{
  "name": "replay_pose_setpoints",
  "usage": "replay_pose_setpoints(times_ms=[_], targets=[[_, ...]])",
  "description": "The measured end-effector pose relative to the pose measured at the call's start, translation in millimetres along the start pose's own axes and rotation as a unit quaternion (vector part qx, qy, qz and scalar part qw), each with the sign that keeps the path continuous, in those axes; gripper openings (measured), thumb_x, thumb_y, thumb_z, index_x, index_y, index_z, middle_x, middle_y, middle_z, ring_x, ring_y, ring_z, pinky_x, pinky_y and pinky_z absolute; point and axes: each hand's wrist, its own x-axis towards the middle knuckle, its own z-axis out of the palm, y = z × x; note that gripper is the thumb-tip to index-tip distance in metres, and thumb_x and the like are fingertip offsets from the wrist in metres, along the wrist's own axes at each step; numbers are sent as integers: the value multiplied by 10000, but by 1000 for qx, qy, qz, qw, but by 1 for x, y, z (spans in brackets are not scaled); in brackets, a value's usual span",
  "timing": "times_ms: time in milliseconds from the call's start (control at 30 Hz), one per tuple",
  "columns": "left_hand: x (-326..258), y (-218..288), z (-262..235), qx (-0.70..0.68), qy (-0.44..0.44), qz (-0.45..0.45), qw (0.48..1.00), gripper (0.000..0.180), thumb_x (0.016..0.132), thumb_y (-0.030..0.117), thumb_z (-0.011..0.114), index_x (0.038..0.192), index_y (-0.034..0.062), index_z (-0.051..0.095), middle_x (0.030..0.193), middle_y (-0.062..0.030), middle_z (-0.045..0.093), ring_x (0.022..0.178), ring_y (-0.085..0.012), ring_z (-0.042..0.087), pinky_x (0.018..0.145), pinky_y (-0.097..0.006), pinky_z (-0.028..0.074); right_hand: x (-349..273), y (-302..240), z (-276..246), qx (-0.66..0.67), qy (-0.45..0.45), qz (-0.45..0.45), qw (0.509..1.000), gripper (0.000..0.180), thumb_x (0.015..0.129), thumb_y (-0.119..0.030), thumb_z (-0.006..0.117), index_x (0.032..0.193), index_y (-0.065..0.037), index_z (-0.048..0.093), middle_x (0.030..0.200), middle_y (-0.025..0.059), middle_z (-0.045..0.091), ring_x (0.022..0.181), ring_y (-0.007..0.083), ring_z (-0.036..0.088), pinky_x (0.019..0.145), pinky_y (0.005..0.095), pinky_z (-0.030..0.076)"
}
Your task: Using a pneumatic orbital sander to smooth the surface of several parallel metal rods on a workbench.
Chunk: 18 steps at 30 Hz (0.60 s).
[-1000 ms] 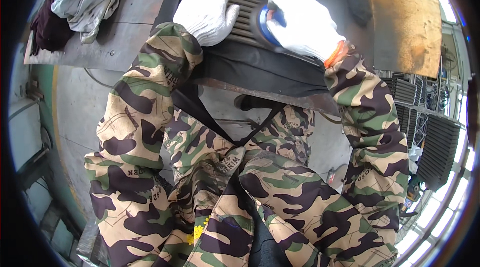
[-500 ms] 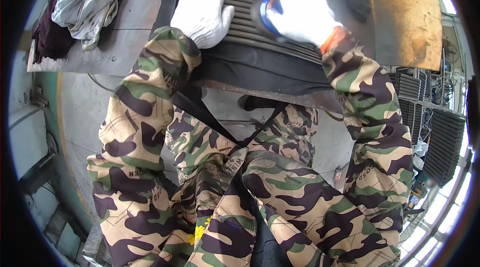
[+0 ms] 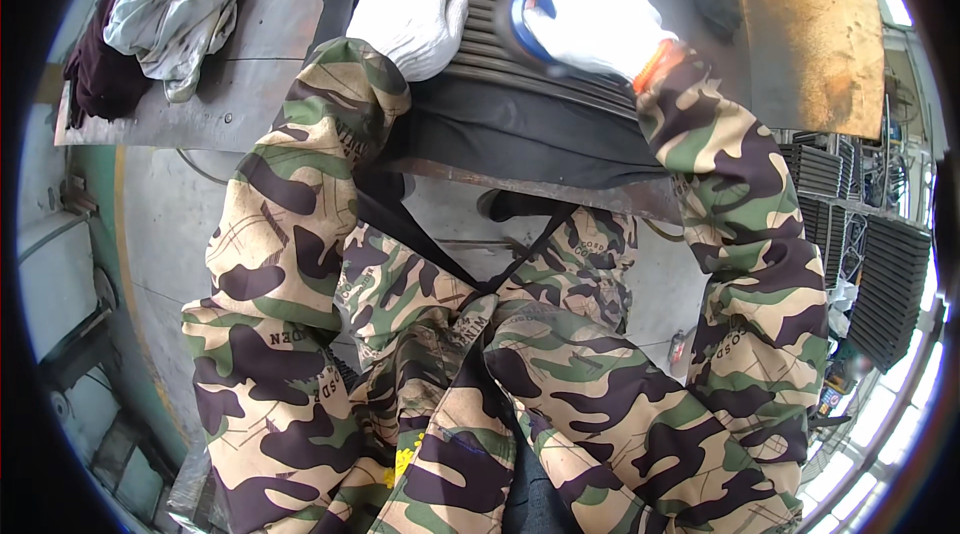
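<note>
My left hand (image 3: 412,16), in a white knit glove, lies flat with its fingers out over the left end of a row of slim grey metal rods (image 3: 484,56). The rods lie side by side on a black cloth (image 3: 520,126) spread over the table. My right hand (image 3: 597,16), gloved in white with an orange cuff, is closed around a round blue-edged tool (image 3: 522,26) held against the rods. The tool's edge is blurred, and its exact kind does not show; my glove hides most of it.
A heap of white and dark rags (image 3: 172,19) rests on the grey metal table (image 3: 265,54) at the left. To the right is a rust-brown board (image 3: 812,44). Racks with stacks of dark ribbed parts (image 3: 882,284) stand beyond the table at the right.
Both hands have shifted slightly away from me along the table. The right hand and its blue tool have also moved a little to the left over the rods.
</note>
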Motion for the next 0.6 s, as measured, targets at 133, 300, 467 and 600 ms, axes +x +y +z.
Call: replay_pose_setpoints(times_ms=[133, 300, 467, 600], targets=[[3, -1, 4, -1, 26, 9, 1000, 487, 1016, 276, 637, 1415, -4, 630, 1408, -228, 656, 1335, -411, 569, 1163, -500, 428, -9, -10, -9, 4, -2, -6, 1000, 331, 991, -349, 645, 1238, -135, 696, 1155, 197, 700, 1063, 382, 735, 918, 516, 609], [5, -2, 7, 2, 15, -9, 1000, 491, 1021, 277, 637, 1428, 0, 628, 1439, -223, 653, 1367, -424, 559, 1174, -501, 432, 5, -15, -16, 11, -5, 23, 1000, 300, 965, -328, 652, 1162, -108, 702, 1085, 205, 701, 1009, 412, 722, 881, 523, 600], [8, -3, 14, 9, 32, 3, 999, 476, 1020, 263, 638, 1415, -2, 643, 1449, -224, 660, 1378, -436, 562, 1189, -508, 427, 6, 1, -3, -4, 8, 11, 1000, 318, 970, -360, 661, 1202, -150, 718, 1112, 182, 727, 1024, 392, 745, 908, 516, 612], [9, -1, 14, 21, 32, 2, 999, 472, 1015, 250, 638, 1407, -12, 640, 1415, -237, 668, 1343, -437, 577, 1173, -515, 428, -10, 1, 0, 9, 37, -38, 999, 308, 953, -356, 687, 1193, -166, 723, 1089, 170, 717, 1005, 374, 747, 900, 509, 617]])
